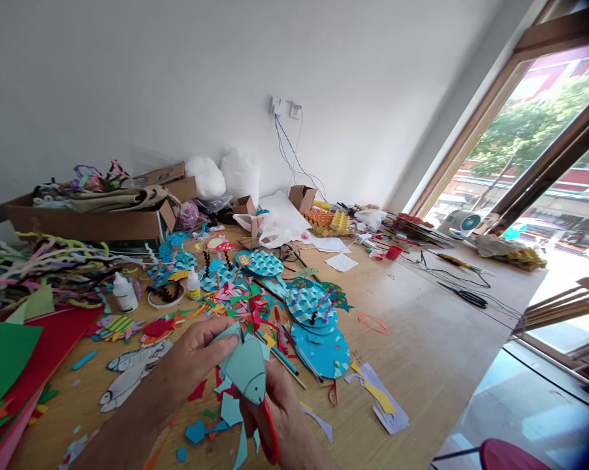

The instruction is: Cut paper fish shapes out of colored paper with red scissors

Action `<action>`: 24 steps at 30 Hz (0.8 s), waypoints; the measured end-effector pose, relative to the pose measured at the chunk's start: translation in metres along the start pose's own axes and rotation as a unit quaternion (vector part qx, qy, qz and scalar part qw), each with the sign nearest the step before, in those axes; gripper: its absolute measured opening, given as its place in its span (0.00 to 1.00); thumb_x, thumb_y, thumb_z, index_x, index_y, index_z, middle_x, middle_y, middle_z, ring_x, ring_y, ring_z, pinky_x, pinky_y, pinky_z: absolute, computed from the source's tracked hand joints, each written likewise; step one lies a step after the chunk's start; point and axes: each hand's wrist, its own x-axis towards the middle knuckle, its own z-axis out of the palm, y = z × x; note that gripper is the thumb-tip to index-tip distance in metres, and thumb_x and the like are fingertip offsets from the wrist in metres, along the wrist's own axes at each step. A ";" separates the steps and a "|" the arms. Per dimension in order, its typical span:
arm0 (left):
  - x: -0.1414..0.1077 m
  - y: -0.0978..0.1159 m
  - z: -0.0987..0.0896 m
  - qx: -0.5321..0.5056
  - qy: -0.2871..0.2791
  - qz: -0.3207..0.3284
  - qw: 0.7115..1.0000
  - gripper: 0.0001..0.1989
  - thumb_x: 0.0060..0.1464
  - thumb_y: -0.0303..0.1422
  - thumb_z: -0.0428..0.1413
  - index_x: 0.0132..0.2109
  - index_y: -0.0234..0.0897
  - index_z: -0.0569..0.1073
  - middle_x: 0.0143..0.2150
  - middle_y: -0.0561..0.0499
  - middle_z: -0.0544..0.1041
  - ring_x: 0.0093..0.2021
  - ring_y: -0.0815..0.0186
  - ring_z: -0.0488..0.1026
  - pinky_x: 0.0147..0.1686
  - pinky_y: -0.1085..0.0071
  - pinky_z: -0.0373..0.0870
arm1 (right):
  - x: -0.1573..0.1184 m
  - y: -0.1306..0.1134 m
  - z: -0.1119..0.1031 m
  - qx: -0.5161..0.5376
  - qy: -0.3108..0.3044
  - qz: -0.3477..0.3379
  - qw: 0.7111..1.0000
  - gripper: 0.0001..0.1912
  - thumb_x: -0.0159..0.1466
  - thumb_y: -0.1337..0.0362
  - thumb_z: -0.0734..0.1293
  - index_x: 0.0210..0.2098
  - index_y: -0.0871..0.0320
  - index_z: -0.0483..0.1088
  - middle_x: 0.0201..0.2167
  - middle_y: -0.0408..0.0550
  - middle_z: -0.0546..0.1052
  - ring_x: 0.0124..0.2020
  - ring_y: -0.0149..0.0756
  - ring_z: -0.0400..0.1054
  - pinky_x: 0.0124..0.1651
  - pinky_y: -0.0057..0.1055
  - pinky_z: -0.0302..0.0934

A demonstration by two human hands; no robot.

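My left hand (207,349) pinches a light blue paper fish (249,369) by its tail end, thumb on top. An eye and a curved gill line are drawn on the fish in black. Behind and below the fish, my right hand (287,414) is closed on red-handled scissors (270,434). The fish hides most of the blades; a dark tip shows near the paper's upper edge. Light blue paper scraps (231,409) lie on the table under my hands. Left of my left forearm are white fish cutouts (128,378) with black outlines.
Woven blue paper pieces (310,303) lie ahead among colourful scraps. Glue bottles (125,292) stand to the left, near pipe cleaners (54,267) and a full cardboard box (86,223). Black scissors (463,295) and cables rest on the right. Coloured sheets (10,359) cover the left edge.
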 end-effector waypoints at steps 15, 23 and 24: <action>0.001 -0.006 -0.001 -0.031 0.002 0.005 1.000 0.10 0.43 0.41 0.59 0.22 0.41 0.74 0.19 0.55 0.72 0.21 0.68 0.65 0.22 0.75 0.66 | -0.001 0.028 -0.002 0.026 0.012 -0.029 0.999 0.25 0.61 0.43 0.61 0.22 0.58 0.64 0.13 0.37 0.60 0.13 0.22 0.51 0.17 0.20 0.50; 0.002 -0.007 -0.002 0.074 0.027 0.068 0.995 0.11 0.43 0.40 0.58 0.18 0.44 0.73 0.17 0.55 0.74 0.22 0.65 0.70 0.41 0.66 0.70 | 0.000 0.005 0.001 0.018 0.019 -0.036 0.999 0.25 0.60 0.44 0.62 0.23 0.60 0.70 0.16 0.39 0.61 0.17 0.24 0.54 0.19 0.19 0.51; 0.002 -0.008 -0.002 0.083 0.029 0.070 0.994 0.11 0.43 0.41 0.58 0.18 0.45 0.73 0.17 0.56 0.74 0.22 0.65 0.70 0.43 0.65 0.70 | 0.000 0.004 0.001 0.020 0.019 -0.036 0.999 0.24 0.60 0.44 0.63 0.24 0.60 0.71 0.16 0.39 0.61 0.17 0.24 0.54 0.19 0.19 0.51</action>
